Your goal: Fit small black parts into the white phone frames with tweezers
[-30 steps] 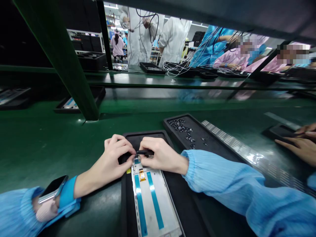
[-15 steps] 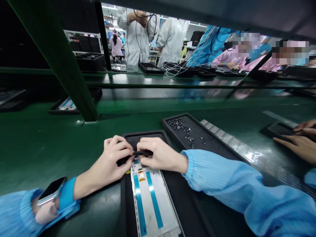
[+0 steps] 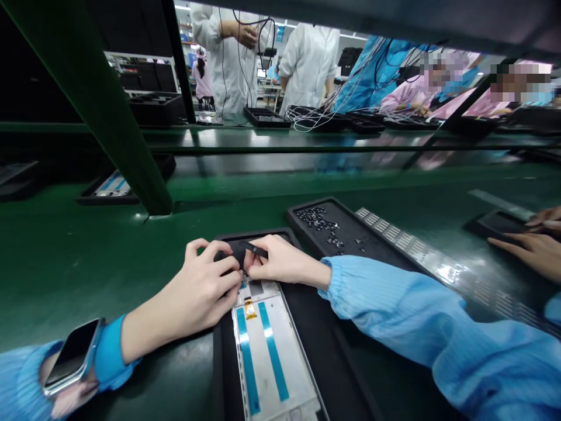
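Observation:
A silver phone frame (image 3: 276, 356) with two blue strips and an orange flex piece (image 3: 250, 308) lies in a black foam tray (image 3: 337, 362). My right hand (image 3: 276, 258) is closed around a slim black tool (image 3: 255, 249) over the frame's top end. Against its fingertips, my left hand (image 3: 210, 283) bends over the frame's upper left corner, fingers curled and pressed to the edge. Whatever lies between the left fingertips is too small and hidden to make out.
Another black tray (image 3: 346, 225) holds many small dark parts, beside a perforated metal strip (image 3: 407, 248). A green post (image 3: 100, 117) rises at the left. A co-worker's hand (image 3: 532, 251) is over a tray at the right. White cables (image 3: 313, 120) lie behind.
The black tool has tilted, its left end now raised. My right hand has shifted slightly up, and my left hand has turned a little, with its wrist further left.

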Demonstrator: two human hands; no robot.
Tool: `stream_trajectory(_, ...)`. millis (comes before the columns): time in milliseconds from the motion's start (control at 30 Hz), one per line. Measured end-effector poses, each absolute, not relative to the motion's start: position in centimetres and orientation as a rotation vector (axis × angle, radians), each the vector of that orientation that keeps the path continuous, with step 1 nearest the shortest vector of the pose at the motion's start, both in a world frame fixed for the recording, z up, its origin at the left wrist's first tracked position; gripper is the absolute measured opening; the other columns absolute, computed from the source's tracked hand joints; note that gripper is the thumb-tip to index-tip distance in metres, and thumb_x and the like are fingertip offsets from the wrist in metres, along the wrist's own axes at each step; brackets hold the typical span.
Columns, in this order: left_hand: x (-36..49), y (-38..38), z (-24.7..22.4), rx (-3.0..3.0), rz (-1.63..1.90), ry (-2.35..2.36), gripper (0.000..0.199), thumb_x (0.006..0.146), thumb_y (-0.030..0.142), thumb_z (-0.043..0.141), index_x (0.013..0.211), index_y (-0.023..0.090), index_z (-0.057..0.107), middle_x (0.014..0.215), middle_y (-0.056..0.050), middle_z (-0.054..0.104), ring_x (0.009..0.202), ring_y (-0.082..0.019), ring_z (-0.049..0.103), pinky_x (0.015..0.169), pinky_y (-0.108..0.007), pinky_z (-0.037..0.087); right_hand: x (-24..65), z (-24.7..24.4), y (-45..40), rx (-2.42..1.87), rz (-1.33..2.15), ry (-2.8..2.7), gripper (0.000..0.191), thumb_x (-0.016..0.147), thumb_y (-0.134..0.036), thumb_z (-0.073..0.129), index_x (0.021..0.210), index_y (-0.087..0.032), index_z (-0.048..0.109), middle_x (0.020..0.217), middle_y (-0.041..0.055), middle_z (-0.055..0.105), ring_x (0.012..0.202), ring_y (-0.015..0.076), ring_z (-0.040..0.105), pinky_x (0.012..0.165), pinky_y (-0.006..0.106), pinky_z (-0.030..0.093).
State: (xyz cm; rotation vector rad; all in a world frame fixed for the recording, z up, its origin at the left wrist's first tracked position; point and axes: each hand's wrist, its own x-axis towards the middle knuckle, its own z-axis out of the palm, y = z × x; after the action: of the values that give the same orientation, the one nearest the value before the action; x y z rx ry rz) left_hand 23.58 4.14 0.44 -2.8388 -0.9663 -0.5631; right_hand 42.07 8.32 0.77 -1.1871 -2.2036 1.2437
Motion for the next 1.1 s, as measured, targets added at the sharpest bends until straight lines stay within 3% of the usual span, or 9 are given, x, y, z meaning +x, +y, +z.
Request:
stream_trajectory(133, 23.4, 4.2, 0.4, -2.835, -0.520, -0.934, 0.021, 0.087, 0.017, 0.044, 0.080, 0.017, 0.063, 0.085, -0.006, 0.066, 0.099, -0.026, 0.050, 0.084, -0.047, 0.026, 42.5, 0.7, 8.5, -1.067, 1.124, -2.139, 0.004, 0.068, -0.015, 0.061, 0.067, -0.011, 0.063, 0.059, -0.0022, 0.056, 0.053, 0.0052, 0.048, 0.051, 0.015, 0.037)
stream_trajectory(267, 23.0, 4.4, -0.1, -2.896, -0.671, -0.944, 0.017, 0.085, 0.016, 0.047, 0.083, 0.018, 0.064, 0.082, -0.004, 0.066, 0.094, -0.022, 0.053, 0.083, -0.043, 0.028, 43.2, 0.4, 8.6, -1.048, 1.021, -1.757, 0.042, 0.084, -0.047, 0.048, 0.069, -0.011, 0.063, 0.054, -0.0002, 0.052, 0.048, 0.0063, 0.049, 0.047, 0.017, 0.038)
stream_trajectory(367, 22.9, 4.5, -0.2, -2.895, -0.773, -0.983, 0.017, 0.083, 0.014, 0.048, 0.079, 0.017, 0.064, 0.075, -0.003, 0.065, 0.088, -0.020, 0.054, 0.081, -0.040, 0.030, 43.2, 0.3, 8.2, -1.118, 1.133, -1.644, 0.058, 0.088, -0.056, 0.033, 0.064, -0.010, 0.059, 0.054, 0.0019, 0.052, 0.042, 0.0065, 0.050, 0.043, 0.017, 0.039)
stream_trajectory(433, 23.0, 4.4, -0.1, -2.875, -0.817, -0.995, 0.017, 0.082, 0.013, 0.048, 0.075, 0.017, 0.063, 0.070, -0.002, 0.063, 0.084, -0.019, 0.054, 0.080, -0.040, 0.031, 43.0, 0.4, 7.9, -1.077, 1.221, -1.674, 0.053, 0.088, -0.053, 0.035, 0.066, -0.011, 0.056, 0.059, 0.0022, 0.054, 0.045, 0.0073, 0.054, 0.045, 0.018, 0.041)
stream_trajectory(600, 23.1, 4.4, -0.1, -2.878, -0.849, -1.012, 0.018, 0.082, 0.013, 0.047, 0.073, 0.017, 0.062, 0.069, -0.002, 0.061, 0.080, -0.018, 0.053, 0.079, -0.039, 0.031, 42.5, 0.4, 7.5, -0.922, 1.121, -1.895, 0.019, 0.075, -0.031, 0.064, 0.079, -0.014, 0.056, 0.075, -0.0001, 0.058, 0.063, 0.0084, 0.058, 0.056, 0.018, 0.047)
stream_trajectory(800, 23.0, 4.5, -0.4, -2.901, -0.856, -1.010, 0.015, 0.082, 0.012, 0.049, 0.074, 0.015, 0.062, 0.071, -0.003, 0.060, 0.079, -0.017, 0.052, 0.079, -0.039, 0.032, 42.6, 0.0, 7.2, -0.888, 1.198, -1.858, 0.011, 0.083, -0.023, 0.055, 0.085, -0.015, 0.048, 0.075, 0.0011, 0.061, 0.065, 0.0119, 0.066, 0.060, 0.020, 0.052)
stream_trajectory(1100, 23.0, 4.5, -0.4, -2.913, -0.850, -1.022, 0.015, 0.082, 0.012, 0.048, 0.073, 0.015, 0.060, 0.072, -0.003, 0.060, 0.078, -0.017, 0.052, 0.080, -0.039, 0.031, 42.6, 0.1, 7.1, -0.858, 1.097, -1.963, 0.007, 0.083, -0.018, 0.054, 0.082, -0.014, 0.048, 0.073, 0.0006, 0.059, 0.063, 0.0110, 0.065, 0.056, 0.019, 0.051)
